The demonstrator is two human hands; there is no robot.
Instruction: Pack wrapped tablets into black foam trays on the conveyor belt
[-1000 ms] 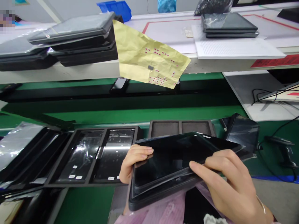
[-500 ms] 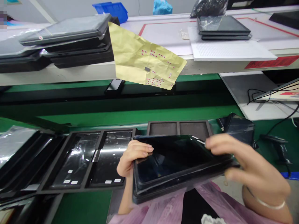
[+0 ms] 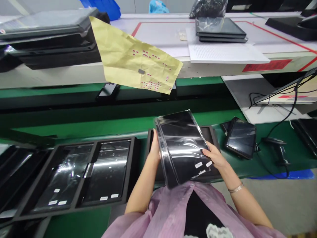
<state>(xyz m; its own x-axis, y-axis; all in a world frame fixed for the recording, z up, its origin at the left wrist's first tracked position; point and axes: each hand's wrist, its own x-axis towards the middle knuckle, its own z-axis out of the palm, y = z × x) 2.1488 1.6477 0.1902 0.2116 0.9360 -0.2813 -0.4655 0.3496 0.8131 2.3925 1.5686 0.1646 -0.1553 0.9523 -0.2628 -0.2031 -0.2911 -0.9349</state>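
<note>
Firmly two-handed grip on tablets (image 3: pixel 183 145)

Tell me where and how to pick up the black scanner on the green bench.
Grip the scanner around its handle, coming from the near edge of the bench. The slim handle points that way, while the wider head lies farther back, nearer the dark tablet.

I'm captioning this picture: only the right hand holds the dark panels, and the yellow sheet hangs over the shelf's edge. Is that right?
Not quite: the head view shows the left hand holding the dark panels too, along with the right hand. The yellow sheet does hang over the edge of the shelf.
</note>
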